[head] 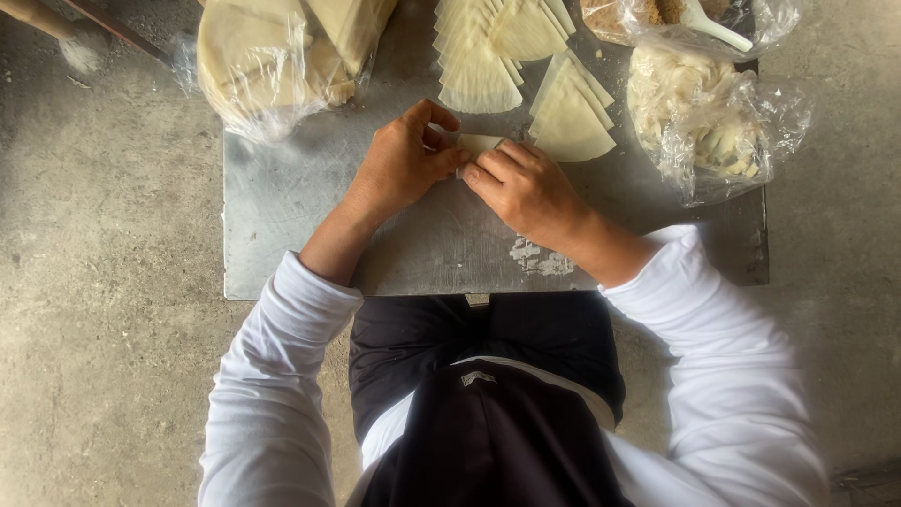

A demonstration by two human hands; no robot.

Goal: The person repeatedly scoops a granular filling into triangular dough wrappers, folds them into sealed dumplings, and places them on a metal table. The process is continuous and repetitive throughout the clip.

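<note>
Both hands, left hand (pixel 404 164) and right hand (pixel 526 188), pinch one pale folded dough wrapper (pixel 479 144) between them at mid-worktop (pixel 282 216), equally near.

The small pale dough wrapper (pixel 479 144) is mostly hidden between both hands' fingertips. Beyond the hands, the clear plastic bag of stacked wrappers (pixel 272 66) and the white plastic spoon (pixel 715 26) run off the top edge.

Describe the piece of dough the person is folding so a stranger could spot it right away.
On the metal board, find where the left hand and right hand meet. The pale dough wrapper is pinched between them, the only piece held, unlike the fanned wedge stacks lying behind.
</note>
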